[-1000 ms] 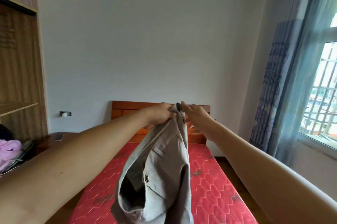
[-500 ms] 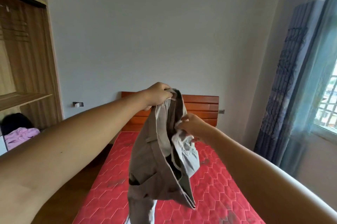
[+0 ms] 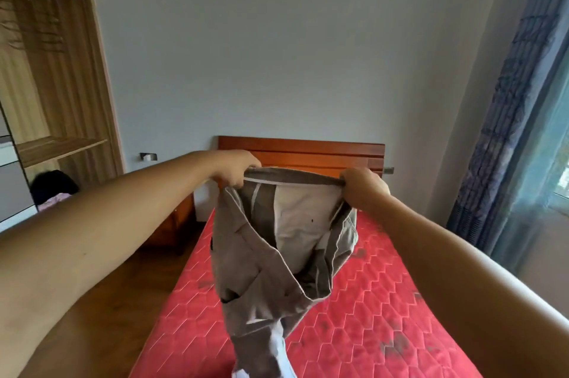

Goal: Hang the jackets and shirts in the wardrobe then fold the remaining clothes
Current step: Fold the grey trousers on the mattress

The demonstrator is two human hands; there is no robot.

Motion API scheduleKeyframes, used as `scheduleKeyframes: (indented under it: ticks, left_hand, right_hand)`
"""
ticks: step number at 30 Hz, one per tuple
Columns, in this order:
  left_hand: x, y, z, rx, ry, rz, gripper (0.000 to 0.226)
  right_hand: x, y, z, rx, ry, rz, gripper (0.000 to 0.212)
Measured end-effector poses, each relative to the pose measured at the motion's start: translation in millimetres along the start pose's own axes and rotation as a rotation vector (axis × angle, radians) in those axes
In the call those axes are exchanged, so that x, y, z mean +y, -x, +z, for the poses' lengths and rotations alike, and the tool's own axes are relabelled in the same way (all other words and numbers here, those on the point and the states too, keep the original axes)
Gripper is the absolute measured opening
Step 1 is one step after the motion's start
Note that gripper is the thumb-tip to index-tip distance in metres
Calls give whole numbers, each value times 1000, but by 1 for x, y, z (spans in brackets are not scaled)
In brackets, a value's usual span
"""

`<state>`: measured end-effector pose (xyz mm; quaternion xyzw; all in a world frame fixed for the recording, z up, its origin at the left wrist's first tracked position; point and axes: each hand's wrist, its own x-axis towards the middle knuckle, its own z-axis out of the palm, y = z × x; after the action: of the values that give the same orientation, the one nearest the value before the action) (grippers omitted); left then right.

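Khaki trousers [image 3: 264, 257] hang at six o'clock above the red mattress [image 3: 369, 300], waistband stretched between the left hand [image 3: 237, 170] and right hand [image 3: 363, 190], both fists closed on it, wardrobe [image 3: 52, 76] at ten o'clock.

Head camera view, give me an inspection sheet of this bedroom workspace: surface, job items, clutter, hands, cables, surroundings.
Surface: red quilted mattress on a bed with a reddish wooden headboard; the part in view is bare, with some dark marks.
Job's things: grey-brown trousers held up over the mattress by the waistband, pale lining showing, legs hanging down.
Clutter: pink and dark clothing at the left edge.
Hands: left hand and right hand each grip one end of the waistband, spread apart.
Cables: nothing seen.
Surroundings: open wooden wardrobe on the left, blue curtain and window on the right, plain wall behind.
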<state>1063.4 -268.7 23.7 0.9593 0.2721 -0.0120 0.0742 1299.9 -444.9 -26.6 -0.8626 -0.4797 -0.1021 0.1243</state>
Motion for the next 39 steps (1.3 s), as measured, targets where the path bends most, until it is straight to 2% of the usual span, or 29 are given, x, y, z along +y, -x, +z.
scheduleKeyframes:
  ticks: [3,7,10,12,15,19,22,25,27,29,31,34,36,39]
  left_hand:
    - [-16,5,9,8,-61,-55,29]
    - [-56,15,20,-33,-119,-170,29]
    - [-87,18,25,7,-34,-239,41]
    - [-95,15,23,-1,25,-252,42]
    - [-82,20,13,-20,119,-301,42]
    - [-69,18,6,5,362,-426,41]
    - [-66,13,5,147,687,-453,37]
    - [-65,6,4,269,1049,-458,27]
    - [-63,3,2,357,1159,-448,23]
    - [-63,4,-2,400,1103,-384,25]
    - [-67,12,-9,381,871,-297,27]
    - [-75,27,-17,261,535,-229,32]
    - [-79,31,-19,263,558,-200,36]
    - [-79,35,-21,290,848,-127,45]
  right_hand:
    - [-5,-5,-17,40,77,-32,22]
    - [18,-12,-36,-26,77,75,23]
    - [43,-16,-44,-113,6,118,26]
    - [46,-14,-49,-154,-58,102,19]
    - [48,-14,-51,-176,-125,91,25]
    - [47,-13,-52,-211,-171,58,32]
    - [46,-9,-58,-198,-240,92,30]
    - [50,-8,-58,-174,-308,156,13]
    - [50,-6,-63,-171,-379,179,16]
    - [55,-4,-70,-179,-408,162,15]
    - [67,-4,-74,-203,-420,138,23]
    - [81,-3,-72,-172,-561,129,37]
    - [80,-3,-69,-116,-684,129,43]
    - [79,0,-73,-100,-902,158,48]
